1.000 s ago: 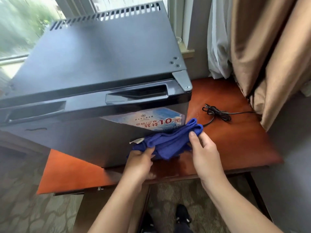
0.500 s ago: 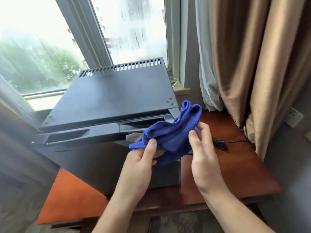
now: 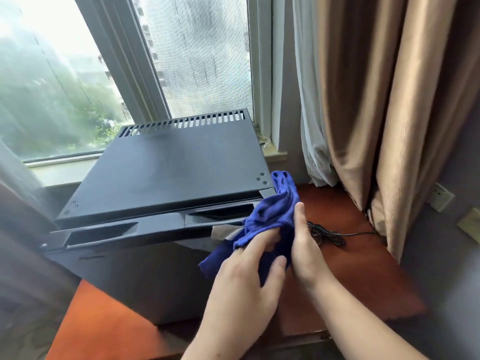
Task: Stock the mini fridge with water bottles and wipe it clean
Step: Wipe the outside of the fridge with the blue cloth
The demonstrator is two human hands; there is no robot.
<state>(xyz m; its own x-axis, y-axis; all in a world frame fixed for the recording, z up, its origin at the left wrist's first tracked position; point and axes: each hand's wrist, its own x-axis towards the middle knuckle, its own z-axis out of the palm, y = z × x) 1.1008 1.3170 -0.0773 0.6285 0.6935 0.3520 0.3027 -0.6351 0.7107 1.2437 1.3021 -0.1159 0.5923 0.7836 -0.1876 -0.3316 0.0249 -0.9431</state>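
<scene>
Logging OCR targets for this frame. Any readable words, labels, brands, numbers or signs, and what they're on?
None can be read in this view.
mini fridge: no text shows on its top or door.
Pale sticker on the door front: mostly hidden behind the blue cloth, nothing legible.
Wall plates at the right edge: no markings can be made out.

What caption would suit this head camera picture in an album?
Both hands, left hand and right hand, bunch a blue cloth at the closed black mini fridge on a wooden table.
</scene>
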